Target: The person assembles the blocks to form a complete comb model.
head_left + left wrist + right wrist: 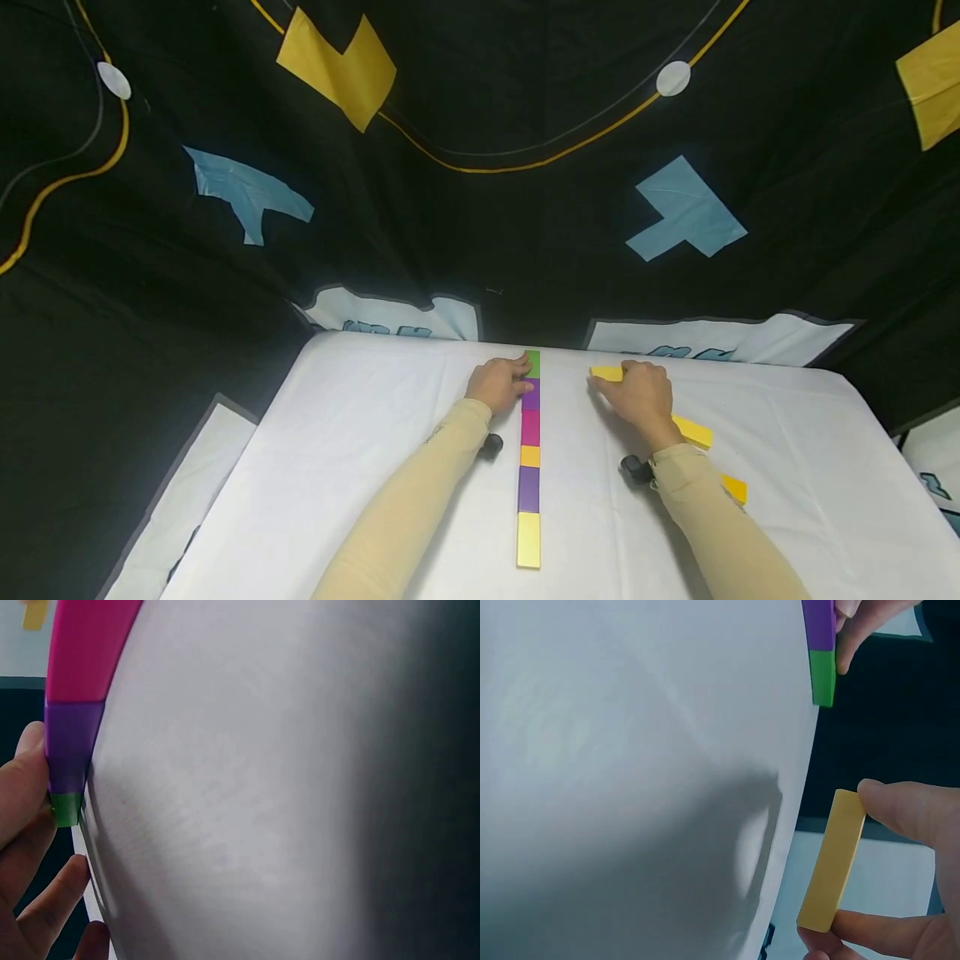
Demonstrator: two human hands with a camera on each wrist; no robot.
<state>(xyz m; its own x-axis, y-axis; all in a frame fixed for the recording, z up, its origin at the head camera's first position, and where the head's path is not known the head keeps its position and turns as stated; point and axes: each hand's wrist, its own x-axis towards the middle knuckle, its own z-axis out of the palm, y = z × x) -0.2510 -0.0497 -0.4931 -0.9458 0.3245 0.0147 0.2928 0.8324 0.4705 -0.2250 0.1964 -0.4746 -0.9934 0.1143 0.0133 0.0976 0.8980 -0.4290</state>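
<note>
A straight row of coloured blocks lies on the white table, running away from me. At its far end sits a green block (533, 363), followed by a purple block (531, 395) and a magenta block (530, 427). My left hand (497, 383) rests against the row's left side, fingertips at the green block and thumb at the purple one; the left wrist view shows its other fingers spread. To the right of the row, my right hand (643, 397) pinches a yellow block (831, 861) by its ends, thumb on one, fingers on the other. It looks raised above the table.
Nearer in the row are a small orange block (530, 456), a violet block (528, 489) and a pale yellow block (528, 540). Beside the right forearm lie two more yellow blocks, one farther (693, 432) and one nearer (735, 488). A black curtain (525, 250) hangs behind the table.
</note>
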